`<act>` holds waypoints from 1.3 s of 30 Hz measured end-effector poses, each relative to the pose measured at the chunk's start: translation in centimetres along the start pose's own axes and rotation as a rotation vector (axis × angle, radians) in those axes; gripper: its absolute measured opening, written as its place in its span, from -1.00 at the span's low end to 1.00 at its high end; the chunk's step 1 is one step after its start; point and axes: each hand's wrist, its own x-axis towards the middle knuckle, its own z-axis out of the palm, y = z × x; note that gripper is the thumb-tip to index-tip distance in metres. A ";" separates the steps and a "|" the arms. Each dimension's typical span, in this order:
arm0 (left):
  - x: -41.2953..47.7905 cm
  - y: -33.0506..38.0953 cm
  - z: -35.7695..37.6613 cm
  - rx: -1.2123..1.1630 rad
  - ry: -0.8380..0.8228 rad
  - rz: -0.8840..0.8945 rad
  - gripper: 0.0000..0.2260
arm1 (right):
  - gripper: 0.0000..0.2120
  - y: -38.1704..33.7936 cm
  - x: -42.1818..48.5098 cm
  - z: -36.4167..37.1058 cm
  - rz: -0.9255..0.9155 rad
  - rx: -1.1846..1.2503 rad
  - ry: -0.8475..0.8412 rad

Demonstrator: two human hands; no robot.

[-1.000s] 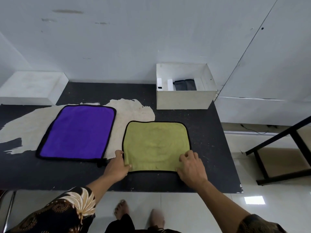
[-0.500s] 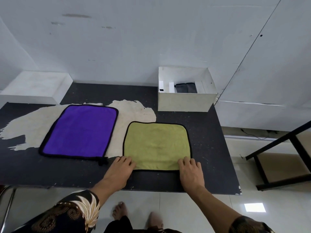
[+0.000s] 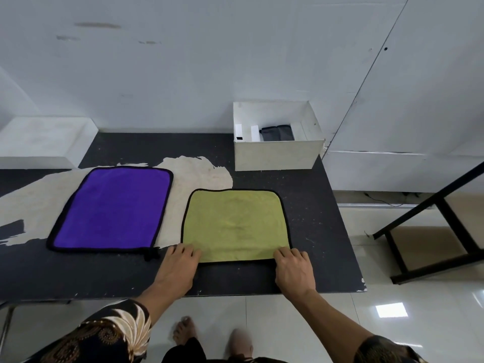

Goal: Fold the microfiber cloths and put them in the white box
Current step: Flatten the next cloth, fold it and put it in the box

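A yellow-green microfiber cloth (image 3: 235, 226) with black edging lies flat on the black table (image 3: 314, 205). My left hand (image 3: 180, 263) rests its fingertips on the cloth's near left corner. My right hand (image 3: 293, 268) rests its fingertips on the near right corner. Both hands lie fairly flat, and their thumbs are hidden. A purple cloth (image 3: 112, 208) lies spread out to the left. The white box (image 3: 277, 155) stands at the table's far right and holds a dark folded cloth (image 3: 277, 133).
A pale worn patch (image 3: 199, 176) of the tabletop runs under and between the cloths. A white block (image 3: 44, 142) sits at the far left. A black metal frame (image 3: 429, 229) stands on the floor to the right. My feet show below the table's near edge.
Both hands slid back from on top of the green cloth's near edge to its two near corners and flattened. The cloths have not moved.
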 end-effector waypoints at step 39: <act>13.7 -6.4 -2.5 -0.883 -0.022 -0.442 -0.86 | -0.79 4.0 16.0 -3.1 0.660 0.877 -0.079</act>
